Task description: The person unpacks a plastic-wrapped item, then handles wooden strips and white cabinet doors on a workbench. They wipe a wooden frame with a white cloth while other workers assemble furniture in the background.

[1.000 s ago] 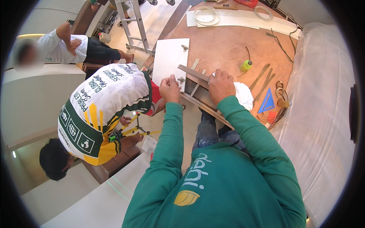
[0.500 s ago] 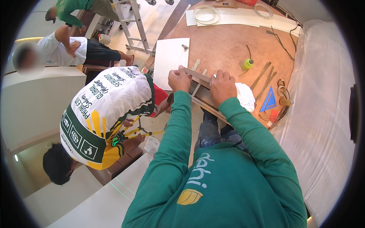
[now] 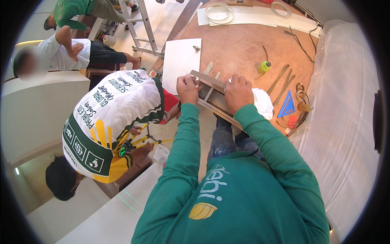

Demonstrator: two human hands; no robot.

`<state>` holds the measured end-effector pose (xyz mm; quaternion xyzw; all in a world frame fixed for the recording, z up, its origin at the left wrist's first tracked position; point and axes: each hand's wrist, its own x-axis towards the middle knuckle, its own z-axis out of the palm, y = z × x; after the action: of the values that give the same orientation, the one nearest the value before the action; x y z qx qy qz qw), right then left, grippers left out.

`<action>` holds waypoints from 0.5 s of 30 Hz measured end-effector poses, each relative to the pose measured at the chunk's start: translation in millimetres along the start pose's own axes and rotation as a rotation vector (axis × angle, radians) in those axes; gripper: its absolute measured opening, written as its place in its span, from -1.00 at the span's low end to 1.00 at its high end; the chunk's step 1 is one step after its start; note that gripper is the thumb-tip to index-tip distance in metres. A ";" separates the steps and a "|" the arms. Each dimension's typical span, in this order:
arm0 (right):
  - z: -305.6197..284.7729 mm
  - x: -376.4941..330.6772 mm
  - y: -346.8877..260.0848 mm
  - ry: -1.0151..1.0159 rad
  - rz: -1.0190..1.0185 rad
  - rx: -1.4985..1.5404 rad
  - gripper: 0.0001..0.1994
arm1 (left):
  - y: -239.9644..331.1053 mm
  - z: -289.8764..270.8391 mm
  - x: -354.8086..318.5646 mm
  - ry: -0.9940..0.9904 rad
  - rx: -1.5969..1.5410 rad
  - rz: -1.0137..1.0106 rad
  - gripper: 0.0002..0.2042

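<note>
A narrow brown-grey frame (image 3: pixel 219 99) with cross pieces and open compartments lies tilted at the table's near edge. My left hand (image 3: pixel 187 90) is at its left end, fingers curled in and closed; whatever they hold, if anything, is hidden. Over the frame's upper rail, my right hand (image 3: pixel 239 95) is closed with bent fingers. A bit of white shows by its fingertips, too small to name. Just right of this hand lies a crumpled white cloth (image 3: pixel 263 104). A white panel (image 3: pixel 181 61) with a small metal fitting (image 3: pixel 197 49) on it is beyond my left hand.
On the brown table (image 3: pixel 239 49) are a green-yellow bottle (image 3: pixel 264 67), thin dark strips (image 3: pixel 280 83), a blue set square (image 3: pixel 287 105) and rolls of edging (image 3: pixel 219 14). A co-worker (image 3: pixel 109 118) bends over a yellow tripod (image 3: pixel 142 140) at left. A ladder (image 3: pixel 140 24) stands behind.
My left hand has shifted slightly left and down, off the upper rail's end, and its fingers have curled in. My right hand stays on the frame.
</note>
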<state>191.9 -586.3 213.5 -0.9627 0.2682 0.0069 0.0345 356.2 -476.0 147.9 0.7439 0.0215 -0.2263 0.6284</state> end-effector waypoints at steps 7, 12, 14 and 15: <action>0.4 -1.2 -0.5 0.037 0.005 0.020 -0.81 | 1.8 -4.5 10.8 0.174 -0.099 -0.037 -0.81; -0.7 -1.4 -1.2 0.036 -0.006 0.033 -0.83 | -11.7 -34.6 30.8 0.051 0.176 -0.215 -0.80; 2.1 -1.3 -0.6 0.046 -0.005 0.024 -0.83 | -8.0 -12.5 11.1 0.144 0.012 0.075 -0.77; 3.7 -2.3 -0.2 0.050 -0.007 0.020 -0.83 | -3.9 -8.9 7.9 0.134 0.050 0.178 -0.75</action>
<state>190.1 -584.7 209.9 -0.9632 0.2656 -0.0202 0.0372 364.8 -468.8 142.4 0.7717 -0.0086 -0.1199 0.6245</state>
